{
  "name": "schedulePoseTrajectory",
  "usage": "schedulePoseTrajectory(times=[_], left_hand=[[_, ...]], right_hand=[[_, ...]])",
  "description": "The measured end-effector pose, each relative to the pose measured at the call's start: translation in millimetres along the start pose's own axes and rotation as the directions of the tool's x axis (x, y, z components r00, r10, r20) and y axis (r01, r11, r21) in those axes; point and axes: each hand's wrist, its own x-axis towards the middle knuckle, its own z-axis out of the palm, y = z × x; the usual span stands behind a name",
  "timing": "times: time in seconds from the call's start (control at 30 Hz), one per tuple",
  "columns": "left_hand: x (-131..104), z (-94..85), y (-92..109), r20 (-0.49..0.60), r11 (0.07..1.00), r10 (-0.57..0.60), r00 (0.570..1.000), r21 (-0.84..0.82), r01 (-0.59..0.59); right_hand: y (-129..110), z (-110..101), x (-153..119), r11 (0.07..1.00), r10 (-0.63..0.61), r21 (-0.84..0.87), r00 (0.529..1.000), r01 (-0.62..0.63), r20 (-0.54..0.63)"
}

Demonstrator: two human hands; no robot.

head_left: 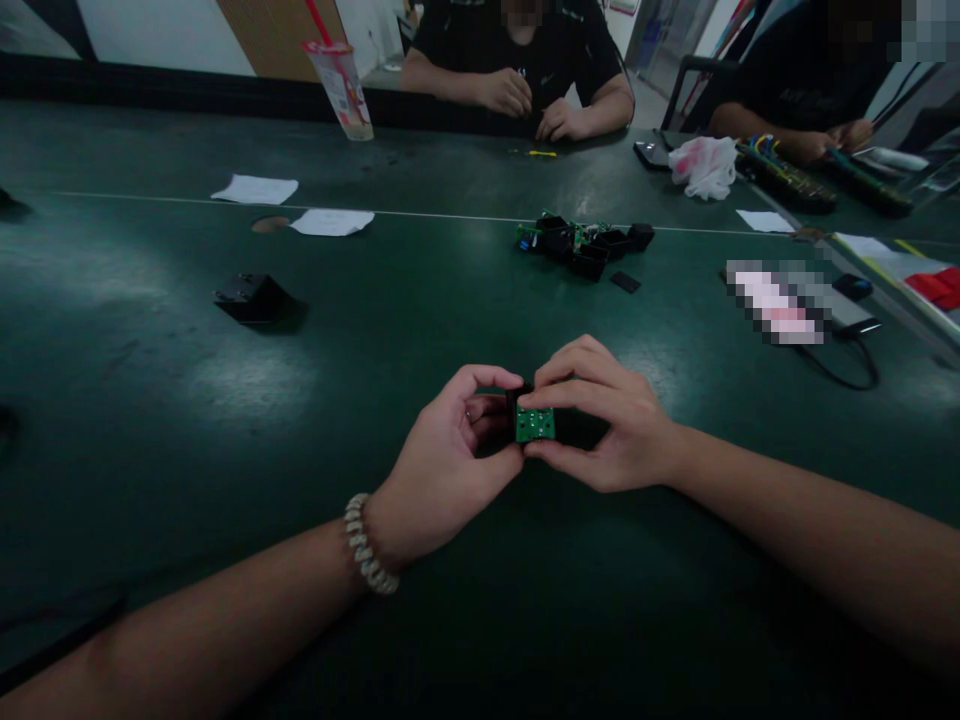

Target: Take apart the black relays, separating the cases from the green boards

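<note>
Between my two hands, a small green circuit board (535,426) shows its face toward me. A black plastic case (512,408) sits against the board's left side; how far the board is inside it I cannot tell. My left hand (465,450) pinches the black case from the left with thumb and fingertips. From the right, my right hand (611,420) is closed on the green board, its fingers on the upper edge and its thumb at the lower corner. Both hands are low over the dark green table (337,400).
A black plastic housing (253,298) lies at left. Farther off is a pile of black cases and green boards (581,240), with a flat black piece (625,282) beside it. Papers (332,222), a drink cup (345,92) and a plastic bag (703,167) stand beyond. Two people sit across.
</note>
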Motion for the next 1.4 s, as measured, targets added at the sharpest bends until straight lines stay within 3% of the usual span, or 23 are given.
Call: schedulePoseTrajectory(times=[0.6, 0.9, 1.07, 1.17, 1.27, 1.4], left_hand=[[-0.6, 0.1, 1.5, -0.006, 1.000, -0.025, 1.000, 0.005, 0.025], [-1.7, -0.4, -0.8, 0.008, 1.000, -0.025, 1.000, -0.010, 0.025], [-1.2, -1.2, -2.5, 0.007, 1.000, -0.006, 1.000, 0.005, 0.006], [-1.1, -0.9, -2.3, 0.009, 1.000, -0.008, 1.000, 0.004, 0.008], [-0.8, -0.4, -1.3, 0.009, 1.000, -0.027, 1.000, 0.000, 0.027], [-0.2, -0.1, -0.8, -0.002, 0.999, -0.038, 0.999, 0.008, 0.038]], right_hand=[[-1.1, -0.1, -0.8, 1.000, -0.025, -0.008, 0.998, 0.025, -0.053], [-5.9, -1.0, 1.5, 0.991, -0.050, -0.121, 0.998, 0.054, 0.031], [-10.5, -0.1, 4.7, 0.998, -0.037, -0.051, 0.999, 0.038, 0.011], [-13.7, 0.1, 4.5, 0.998, 0.039, 0.059, 0.996, -0.034, -0.082], [-14.2, 1.2, 2.3, 0.952, 0.219, 0.249, 0.964, -0.178, -0.150], [-6.2, 6.0, 0.1, 0.728, 0.534, 0.583, 0.831, -0.361, -0.153]])
